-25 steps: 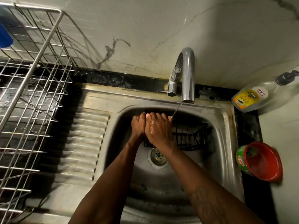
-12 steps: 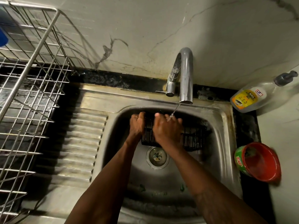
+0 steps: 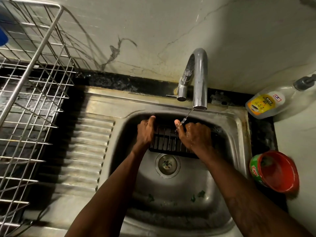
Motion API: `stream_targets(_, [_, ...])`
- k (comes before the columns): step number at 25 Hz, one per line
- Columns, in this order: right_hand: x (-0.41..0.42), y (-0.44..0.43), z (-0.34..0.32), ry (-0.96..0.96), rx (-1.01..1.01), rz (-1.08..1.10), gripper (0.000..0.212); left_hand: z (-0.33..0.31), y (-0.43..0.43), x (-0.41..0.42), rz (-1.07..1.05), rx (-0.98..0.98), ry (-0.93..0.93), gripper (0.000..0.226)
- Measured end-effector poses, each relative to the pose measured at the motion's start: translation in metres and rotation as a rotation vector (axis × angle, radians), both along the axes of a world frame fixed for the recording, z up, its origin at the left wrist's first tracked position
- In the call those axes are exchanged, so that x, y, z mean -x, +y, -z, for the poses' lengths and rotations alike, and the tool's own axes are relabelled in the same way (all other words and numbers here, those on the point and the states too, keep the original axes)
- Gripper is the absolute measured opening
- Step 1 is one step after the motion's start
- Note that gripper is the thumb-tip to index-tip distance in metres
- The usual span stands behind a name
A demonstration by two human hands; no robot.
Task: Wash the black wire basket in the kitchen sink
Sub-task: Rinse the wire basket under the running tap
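One black wire basket (image 3: pixel 168 141) sits in the sink (image 3: pixel 237 120), far side, under one tap (image 3: pixel 199 79). My left hand (image 3: pixel 145 132) and right hand (image 3: pixel 195 135) grip it, now spread wider apart than before.

The basket (image 3: pixel 168 142) lay in the sink (image 3: pixel 174 194) between both hands, faucet (image 3: pixel 199 79) behind them, drain (image 3: pixel 167 164) before them.

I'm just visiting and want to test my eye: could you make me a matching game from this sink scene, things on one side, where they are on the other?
Things:
1. black wire basket
2. red plastic tub
3. silver wire dish rack
4. chrome tap

Places:
A. counter left of the sink
B. inside the basin, held by both hands
C. counter right of the sink
D. behind the basin, running

Pairs: 1-B, 2-C, 3-A, 4-D
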State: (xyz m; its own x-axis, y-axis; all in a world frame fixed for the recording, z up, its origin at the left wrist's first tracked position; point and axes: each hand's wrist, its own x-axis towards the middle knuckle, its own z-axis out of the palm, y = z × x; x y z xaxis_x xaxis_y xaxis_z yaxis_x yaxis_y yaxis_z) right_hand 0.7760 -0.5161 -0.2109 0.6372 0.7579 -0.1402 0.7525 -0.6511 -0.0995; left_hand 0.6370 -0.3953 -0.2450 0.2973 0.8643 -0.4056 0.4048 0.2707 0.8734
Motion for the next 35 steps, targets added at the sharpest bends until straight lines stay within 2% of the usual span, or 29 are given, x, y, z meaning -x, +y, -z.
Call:
stream_targets(5, [0.041, 0.023, 0.003, -0.038, -0.083, 0.121, 0.067, 0.0, 0.004, -0.003, 0.119, -0.091, 0.159, 0.046])
stream_targets(8, [0.078, 0.047, 0.005, -0.001, -0.102, -0.004, 0.044, 0.005, 0.007, -0.009, 0.093, -0.058, 0.131, 0.045])
stream_targets(11, [0.061, 0.039, 0.013, -0.025, -0.166, -0.187, 0.035, 0.008, 0.014, -0.008, 0.077, -0.058, 0.102, 0.045])
stream_targets(13, [0.032, 0.017, 0.01, -0.047, -0.124, -0.183, 0.048, 0.005, 0.013, -0.008, 0.102, -0.081, 0.102, 0.05])
stream_targets(16, [-0.002, -0.016, 0.002, -0.044, -0.016, -0.012, 0.071, 0.003, 0.011, -0.01, 0.1, -0.064, 0.1, 0.05])
stream_targets(20, [0.012, -0.003, 0.004, -0.108, -0.001, 0.127, 0.073, 0.0, 0.009, -0.01, 0.089, -0.077, 0.136, 0.048])
stream_targets(24, [0.07, 0.037, 0.008, -0.013, -0.09, -0.071, 0.041, 0.001, 0.013, -0.009, 0.086, -0.117, 0.176, 0.049])
stream_targets(26, [0.074, 0.044, 0.008, -0.017, -0.119, -0.131, 0.035, 0.002, 0.016, -0.008, 0.083, -0.111, 0.177, 0.05])
stream_targets(30, [0.025, 0.007, 0.004, -0.021, -0.106, -0.239, 0.049, 0.003, 0.015, -0.008, 0.11, -0.127, 0.164, 0.05])
stream_targets(32, [-0.008, -0.024, 0.001, -0.019, -0.067, -0.125, 0.065, 0.003, 0.015, -0.007, 0.113, -0.097, 0.141, 0.046])
stream_targets(35, [-0.025, -0.046, 0.005, -0.08, -0.173, 0.05, 0.075, -0.001, 0.011, -0.01, 0.114, -0.11, 0.143, 0.045])
